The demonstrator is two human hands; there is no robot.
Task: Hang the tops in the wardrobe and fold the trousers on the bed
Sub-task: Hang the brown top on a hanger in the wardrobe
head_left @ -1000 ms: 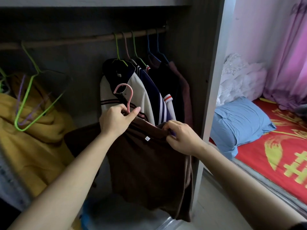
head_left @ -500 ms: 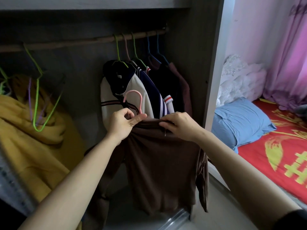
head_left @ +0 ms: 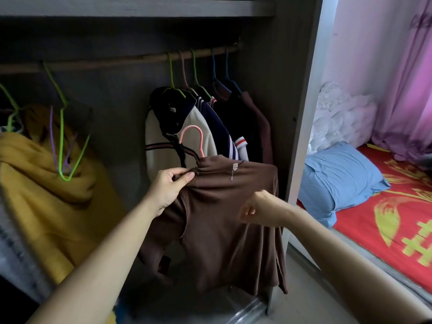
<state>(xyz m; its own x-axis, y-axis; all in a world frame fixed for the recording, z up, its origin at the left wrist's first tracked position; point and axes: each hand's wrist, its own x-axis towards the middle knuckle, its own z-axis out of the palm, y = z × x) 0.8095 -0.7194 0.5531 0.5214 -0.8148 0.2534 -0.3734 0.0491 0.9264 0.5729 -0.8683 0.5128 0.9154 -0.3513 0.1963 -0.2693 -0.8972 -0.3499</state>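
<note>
Brown top [head_left: 222,218], on a pink hanger [head_left: 191,141], hangs in mid-air before the open wardrobe [head_left: 268,101], below the rail [head_left: 117,63] and just in front of the hung tops [head_left: 177,134] crowded at its right end. Only the hook shows above the neckline, so the hanger's shoulders are presumably inside the garment. The left hand [head_left: 168,185] pinches the bunched collar at the hook's base, thumb against forefinger, likely to carry the weight from one point and leave the hook free for the rail. The right hand [head_left: 261,209] sits lower, at the chest, with its fingers curled. Blur hides whether it grips cloth or only brushes it, perhaps to straighten the drape. Left along the rail hangs an empty green hanger [head_left: 62,141] over a yellow heap [head_left: 46,195]. Right of the wardrobe lies the bed [head_left: 385,230] with a blue pillow [head_left: 339,174].
</note>
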